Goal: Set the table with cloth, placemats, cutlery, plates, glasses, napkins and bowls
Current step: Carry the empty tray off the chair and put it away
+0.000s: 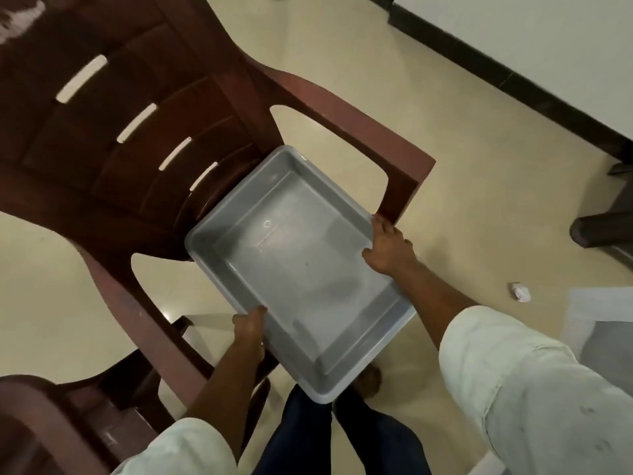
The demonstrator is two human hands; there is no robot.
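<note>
The grey plastic tray was empty and was held over the seat of a brown plastic armchair, its far corner above the seat near the slotted backrest and its near corner out over the floor. Whether the far end rested on the seat could not be determined. The tray lay roughly level and skewed diagonally to the chair.

The left hand gripped the tray's left long rim near the front, thumb over the lip and fingers hidden beneath. The right hand gripped the opposite rim, fingers curled over the edge, just beside the front post of the chair's arm. Opposed grips on the two long rims kept the load balanced and under control; judged from the empty interior, the tray probably served as a carrier for the table items.

No table or tableware was visible. The floor was pale, glossy tile. A dark skirting board ran along a white wall. A crumpled white scrap lay on the floor, well apart from the chair.
</note>
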